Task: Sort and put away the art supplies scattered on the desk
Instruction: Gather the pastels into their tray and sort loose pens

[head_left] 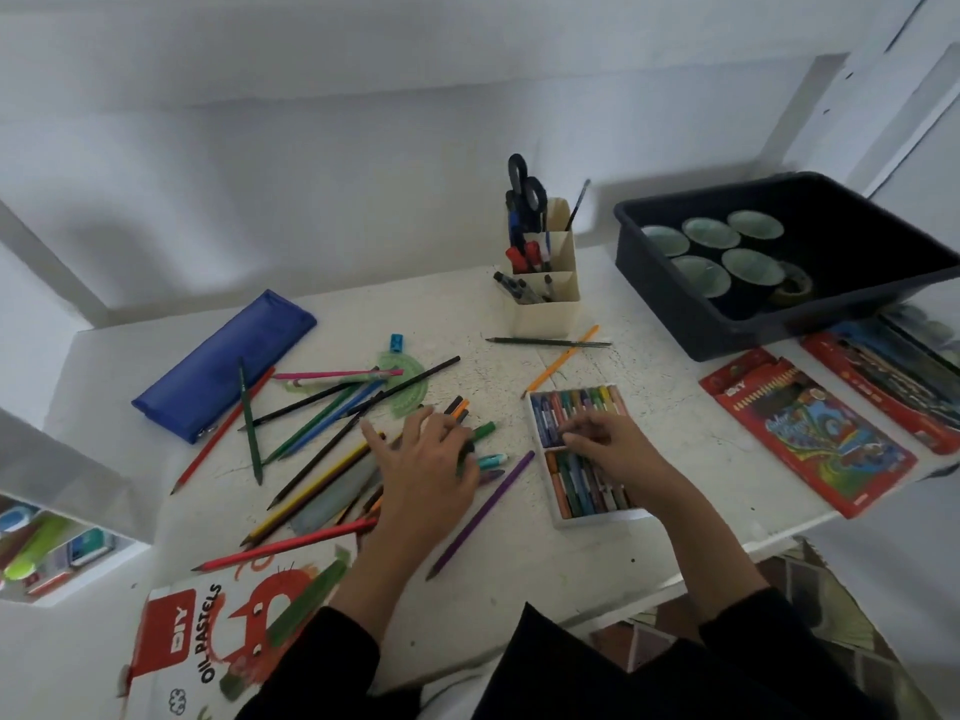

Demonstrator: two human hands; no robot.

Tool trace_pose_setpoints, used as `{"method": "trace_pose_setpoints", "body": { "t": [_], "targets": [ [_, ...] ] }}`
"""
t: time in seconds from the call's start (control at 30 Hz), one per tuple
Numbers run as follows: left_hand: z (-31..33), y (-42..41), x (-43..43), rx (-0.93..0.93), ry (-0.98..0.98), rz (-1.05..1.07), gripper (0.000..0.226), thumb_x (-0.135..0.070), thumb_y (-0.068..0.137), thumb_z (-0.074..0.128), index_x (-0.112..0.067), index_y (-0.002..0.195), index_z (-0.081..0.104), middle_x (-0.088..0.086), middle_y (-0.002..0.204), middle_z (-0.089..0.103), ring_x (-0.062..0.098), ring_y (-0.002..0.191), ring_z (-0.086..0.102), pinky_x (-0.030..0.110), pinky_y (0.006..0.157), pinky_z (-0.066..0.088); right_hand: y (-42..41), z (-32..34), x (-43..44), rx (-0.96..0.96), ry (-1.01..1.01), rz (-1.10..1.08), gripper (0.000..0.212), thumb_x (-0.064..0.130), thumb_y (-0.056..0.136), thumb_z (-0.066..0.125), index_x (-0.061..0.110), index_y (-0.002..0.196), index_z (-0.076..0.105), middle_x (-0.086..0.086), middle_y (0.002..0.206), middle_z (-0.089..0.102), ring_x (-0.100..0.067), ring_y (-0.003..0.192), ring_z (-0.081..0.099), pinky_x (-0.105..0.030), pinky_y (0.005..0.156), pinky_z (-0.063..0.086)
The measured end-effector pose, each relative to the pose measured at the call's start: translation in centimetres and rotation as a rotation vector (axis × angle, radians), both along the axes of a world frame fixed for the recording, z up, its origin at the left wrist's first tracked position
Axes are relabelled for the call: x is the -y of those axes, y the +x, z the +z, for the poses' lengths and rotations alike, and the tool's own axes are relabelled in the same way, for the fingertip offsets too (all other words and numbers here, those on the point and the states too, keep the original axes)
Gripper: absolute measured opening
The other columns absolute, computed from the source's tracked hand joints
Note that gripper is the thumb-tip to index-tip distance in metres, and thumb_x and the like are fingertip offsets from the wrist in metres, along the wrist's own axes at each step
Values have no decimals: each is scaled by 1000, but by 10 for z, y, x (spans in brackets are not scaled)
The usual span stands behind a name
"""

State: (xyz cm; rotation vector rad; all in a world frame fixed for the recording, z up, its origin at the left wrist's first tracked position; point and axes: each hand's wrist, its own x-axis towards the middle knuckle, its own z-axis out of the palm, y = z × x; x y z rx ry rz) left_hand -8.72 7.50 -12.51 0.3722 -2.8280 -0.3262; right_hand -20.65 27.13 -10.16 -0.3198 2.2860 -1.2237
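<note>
The fingers (574, 434) of the right hand (613, 446) are curled together over the middle of the oil pastel tray (558, 519), and they seem to pinch one stick there, though the stick itself is hidden; the fingers of the left hand (426, 472) are spread flat over loose markers (483, 431) near the centre of the desk (519, 543). The largest thing is the dark bin (769, 324) with round lids at the back right corner, then the blue pencil case (223, 366) toward the back left, and the oil pastels box lid (218, 646) at the front left edge, which reads "DIY OIL PASTELS". At the right edge lie two red colour pencil packs (810, 433); a DIY mark shows, the smaller print is too blurred. The cream holder (543, 304) stands at the back centre with scissors (524, 184) and pens. The scattered pencils (311, 433) lie left of centre, over a green protractor (410, 387), with a small blue sharpener (396, 343) behind. I judge the step is to seat a pastel in its row: lay it parallel to its neighbours, press gently so it does not break, and let the left hand keep the markers from rolling.
</note>
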Motion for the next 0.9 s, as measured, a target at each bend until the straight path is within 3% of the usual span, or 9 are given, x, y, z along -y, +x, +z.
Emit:
{"method": "trace_pose_setpoints", "body": {
  "t": [0.07,0.13,0.23,0.4,0.5,0.7,0.8,0.9],
  "targets": [
    [3,-14,-19,-7,-3,-43,15,-27,78,63,-26,93,68,-7,104,63,22,118,54,77,97,11,-2,5,-17,18,-117,-101,8,18,93,55,17,95,62,-3,95,65,-17,86,65,-28,68,54],
    [5,-29,-41,-2,1,-89,17,-25,77,68,-27,94,68,-7,105,62,22,121,52,77,97,10,-7,8,-43,-8,-184,-192,10,13,94,53,14,94,63,-5,89,66,-15,76,65,-22,60,53],
    [6,-47,-67,33,4,-113,25,-25,83,61,-27,107,66,-6,118,59,20,130,42,73,102,-3,-18,8,-80,-53,-190,-281,11,10,93,54,13,91,65,-6,75,64,-14,63,54,-18,50,44],
    [1,-63,-105,46,16,-68,33,-28,85,58,-29,118,60,-7,128,52,17,133,37,70,102,-10,-35,0,-116,-37,-189,-266,13,10,93,55,16,90,65,-2,71,63,-15,63,50,-23,53,40],
    [-8,-57,-112,-11,39,10,37,-22,73,71,-28,109,63,-5,116,58,20,121,50,78,97,8,-38,-3,-110,-34,-187,-148,13,8,92,55,15,89,66,-2,71,63,-13,60,51,-21,50,40],
    [-10,-9,-98,-150,47,530,40,-23,72,69,-22,112,63,3,118,57,23,117,47,78,93,16,-35,3,-62,-57,-212,284,16,8,92,55,19,84,63,-7,78,63,-10,64,59,-15,55,48],
    [-2,41,-90,-112,165,884,42,-21,80,67,-20,121,58,8,130,48,31,126,40,73,101,10,-21,5,-30,-106,-201,529,16,7,91,57,19,84,64,-3,72,61,-1,56,52,-13,53,46],
    [1,98,-86,-136,229,1134,45,-17,79,67,-21,124,57,9,135,42,31,132,30,68,105,6,8,3,1,-131,-197,755,11,8,90,59,17,87,65,-7,82,64,-13,70,59,-17,62,48]
  ]
}}
